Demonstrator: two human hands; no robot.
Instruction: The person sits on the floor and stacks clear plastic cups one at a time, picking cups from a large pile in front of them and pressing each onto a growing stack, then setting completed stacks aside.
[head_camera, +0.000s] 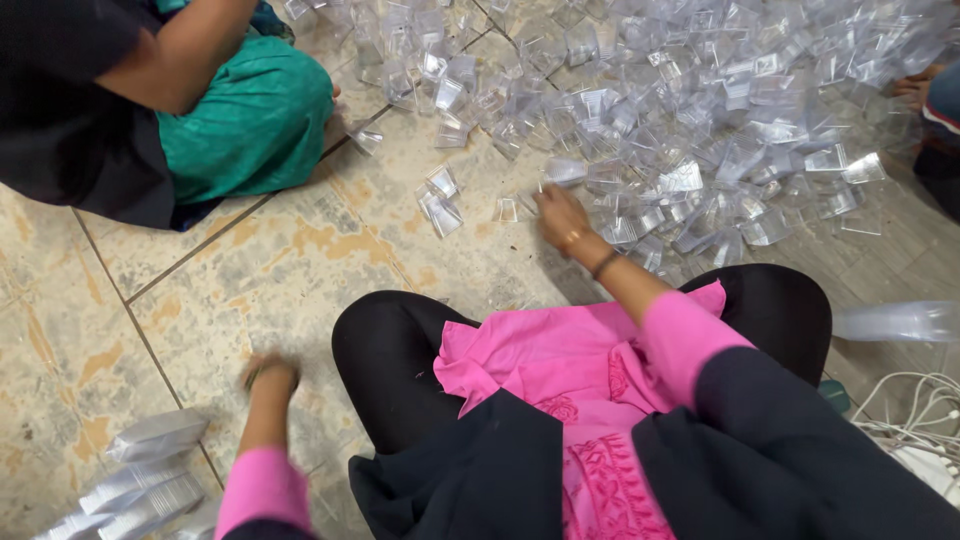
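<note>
At the near edge of the clear plastic box pile (700, 110), the right hand (560, 215) is being stretched out, fingers loosely together on loose pieces; the left hand (268, 375) is being braced on the tiled floor (290, 270), its fingers blurred beyond telling

Glossy clear plastic pieces (700, 110), matt floor tiles (270, 290)

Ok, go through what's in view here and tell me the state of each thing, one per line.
right hand: stretched out, fingers down on the edge of the pile
left hand: down on the floor tile, blurred, grip unclear
clear plastic pieces: loose, heaped in a wide pile on the floor
stacked pieces: nested in rows, lying by the left hand
white cables: tangled, lying loose at the right
tiled floor: worn, stained
</note>
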